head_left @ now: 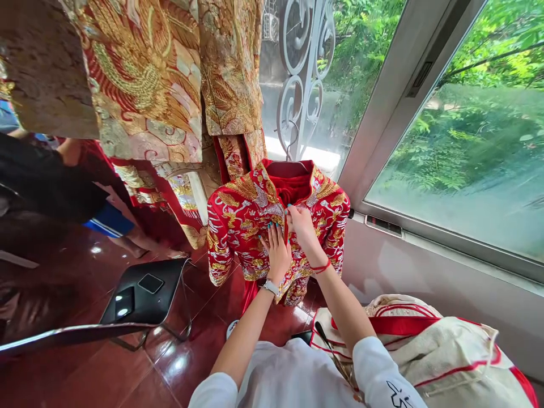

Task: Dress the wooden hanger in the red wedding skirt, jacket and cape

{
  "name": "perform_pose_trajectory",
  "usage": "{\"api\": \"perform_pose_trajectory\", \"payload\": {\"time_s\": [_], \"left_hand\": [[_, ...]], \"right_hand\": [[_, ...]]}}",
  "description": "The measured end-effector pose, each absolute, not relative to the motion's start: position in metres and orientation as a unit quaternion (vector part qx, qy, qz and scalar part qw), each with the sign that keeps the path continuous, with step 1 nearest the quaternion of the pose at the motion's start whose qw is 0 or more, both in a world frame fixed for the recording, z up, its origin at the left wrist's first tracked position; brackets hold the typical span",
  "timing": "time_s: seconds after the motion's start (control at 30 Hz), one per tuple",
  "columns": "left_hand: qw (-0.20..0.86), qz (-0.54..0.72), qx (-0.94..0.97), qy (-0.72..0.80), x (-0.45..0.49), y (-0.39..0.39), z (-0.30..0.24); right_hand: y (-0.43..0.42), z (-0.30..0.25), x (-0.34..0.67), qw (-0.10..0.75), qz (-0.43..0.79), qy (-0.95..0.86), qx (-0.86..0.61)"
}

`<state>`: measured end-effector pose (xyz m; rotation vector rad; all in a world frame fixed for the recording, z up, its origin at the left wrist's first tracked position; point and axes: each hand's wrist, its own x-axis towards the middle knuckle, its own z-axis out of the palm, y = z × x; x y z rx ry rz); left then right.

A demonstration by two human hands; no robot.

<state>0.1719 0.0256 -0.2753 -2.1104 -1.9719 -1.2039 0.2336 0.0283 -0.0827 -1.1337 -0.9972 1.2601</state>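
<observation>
A red jacket with dense gold and silver embroidery hangs upright on a hanger by the window. My left hand lies on the jacket's front, fingers spread over the embroidery beside the front opening. Just below the collar, my right hand is closed in a pinch at the opening's edge. The fingers hide most of what is pinched, which looks like the jacket's front edge.
Gold embroidered garments hang at the upper left. A black chair with dark flat objects stands left. A person in dark clothes is behind it. Cream bags with red trim lie lower right. A phone rests on the windowsill.
</observation>
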Motion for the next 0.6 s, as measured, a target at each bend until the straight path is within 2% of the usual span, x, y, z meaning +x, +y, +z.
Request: {"api": "perform_pose_trajectory", "payload": {"time_s": [0.3,0.43,0.5,0.6], "left_hand": [[-0.007,-0.376,-0.666,-0.644,0.176,0.025,-0.269],[-0.026,-0.397,-0.668,-0.628,0.172,0.014,-0.273],[-0.009,-0.448,-0.670,-0.592,0.154,0.003,-0.271],[0.061,-0.579,-0.599,-0.550,0.100,-0.005,-0.245]], "right_hand": [[0.043,-0.057,0.218,0.608,0.502,-0.409,-0.459],[0.045,-0.064,0.236,0.551,0.461,-0.522,-0.460],[0.046,-0.073,0.270,0.542,0.376,-0.589,-0.467],[0.058,-0.089,0.343,0.621,0.150,-0.548,-0.539]]}}
